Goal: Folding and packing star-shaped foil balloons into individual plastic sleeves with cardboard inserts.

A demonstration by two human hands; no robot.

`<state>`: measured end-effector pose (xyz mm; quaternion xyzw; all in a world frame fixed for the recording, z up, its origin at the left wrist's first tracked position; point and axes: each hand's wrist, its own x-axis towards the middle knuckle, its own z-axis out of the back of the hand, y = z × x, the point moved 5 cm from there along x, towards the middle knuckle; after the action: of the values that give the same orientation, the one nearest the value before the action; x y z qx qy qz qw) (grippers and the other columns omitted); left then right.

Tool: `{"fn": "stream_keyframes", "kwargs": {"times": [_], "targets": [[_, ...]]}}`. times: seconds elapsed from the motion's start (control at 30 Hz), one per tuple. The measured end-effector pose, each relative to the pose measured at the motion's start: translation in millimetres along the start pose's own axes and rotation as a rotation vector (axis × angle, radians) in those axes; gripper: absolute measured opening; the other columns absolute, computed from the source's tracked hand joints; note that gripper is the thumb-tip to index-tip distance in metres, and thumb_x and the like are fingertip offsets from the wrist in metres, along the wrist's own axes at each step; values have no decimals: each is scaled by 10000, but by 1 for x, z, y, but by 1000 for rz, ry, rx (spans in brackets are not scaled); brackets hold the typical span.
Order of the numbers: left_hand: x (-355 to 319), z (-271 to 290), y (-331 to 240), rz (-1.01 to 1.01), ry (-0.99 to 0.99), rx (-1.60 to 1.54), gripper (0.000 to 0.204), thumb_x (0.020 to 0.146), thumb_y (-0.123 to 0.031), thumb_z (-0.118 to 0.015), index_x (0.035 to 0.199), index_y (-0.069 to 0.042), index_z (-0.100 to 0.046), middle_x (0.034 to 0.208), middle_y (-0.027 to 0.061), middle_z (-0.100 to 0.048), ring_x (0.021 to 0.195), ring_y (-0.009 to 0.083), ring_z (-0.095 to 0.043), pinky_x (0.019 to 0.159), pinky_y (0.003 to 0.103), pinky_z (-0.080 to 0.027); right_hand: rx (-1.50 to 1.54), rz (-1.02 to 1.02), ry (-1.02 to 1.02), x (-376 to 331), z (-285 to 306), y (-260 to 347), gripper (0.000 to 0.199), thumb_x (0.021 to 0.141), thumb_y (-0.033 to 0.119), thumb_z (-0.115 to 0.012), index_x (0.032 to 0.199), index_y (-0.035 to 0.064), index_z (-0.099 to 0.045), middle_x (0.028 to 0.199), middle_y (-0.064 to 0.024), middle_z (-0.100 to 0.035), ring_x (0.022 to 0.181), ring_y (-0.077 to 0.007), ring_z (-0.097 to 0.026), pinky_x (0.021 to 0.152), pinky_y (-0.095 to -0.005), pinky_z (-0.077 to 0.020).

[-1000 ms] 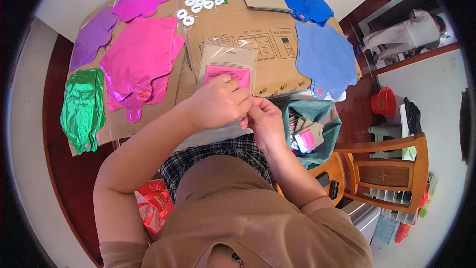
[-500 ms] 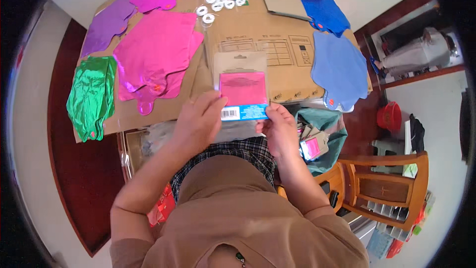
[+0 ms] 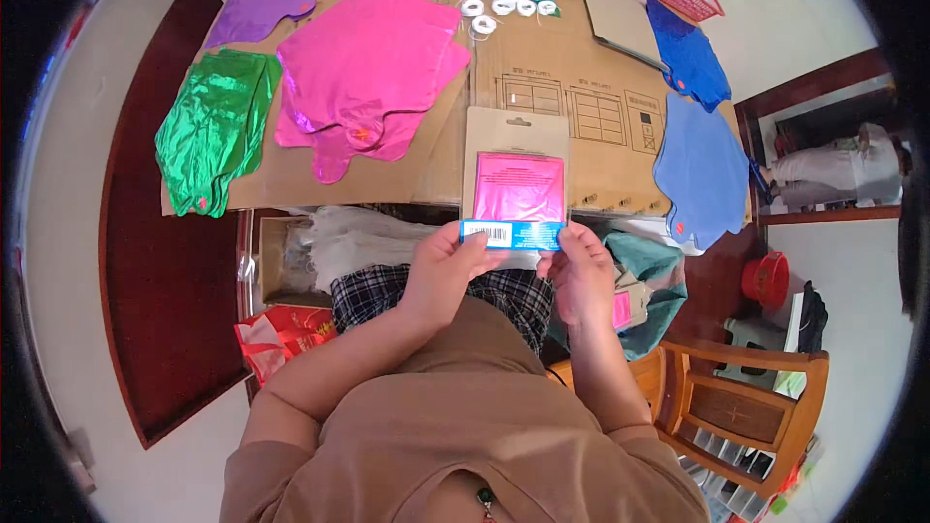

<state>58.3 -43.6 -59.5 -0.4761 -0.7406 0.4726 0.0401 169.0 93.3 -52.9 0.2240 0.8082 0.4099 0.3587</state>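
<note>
Flat clear-plastic packet with pink foil insert and grey card header [image 3: 515,186] is held upright above the lap | bottom corners pinched by left hand [image 3: 448,269] and right hand [image 3: 581,271] | judged light, slippery, bendable (best gripped at edges).

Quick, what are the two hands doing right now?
Left hand: closed on the lower left corner of the flat pink packet.
Right hand: closed on the packet's lower right corner.
</note>
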Motion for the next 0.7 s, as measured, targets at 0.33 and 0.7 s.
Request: {"fn": "stream_keyframes", "kwargs": {"times": [0.33,0.7], "targets": [[5,0,1,-37,22,42,218,968,-102,-505,1147,2,-573,1106,102,-637,983,186,-631,913,351,-517,-87,-67,27,3,-2,-1,187,948,203,-582,921,21,-621,761,-54,-661,598,-109,-602,557,-238,-502],[5,-2,-3,-43,-9,21,212,937,-113,-575,1112,1,-610,1053,74,-649,900,129,-621,822,300,-542,-2,-34,79,0,-10,-2,190,943,180,-588,1015,6,-615,904,-82,-678,731,-145,-646,670,-277,-539]]}}
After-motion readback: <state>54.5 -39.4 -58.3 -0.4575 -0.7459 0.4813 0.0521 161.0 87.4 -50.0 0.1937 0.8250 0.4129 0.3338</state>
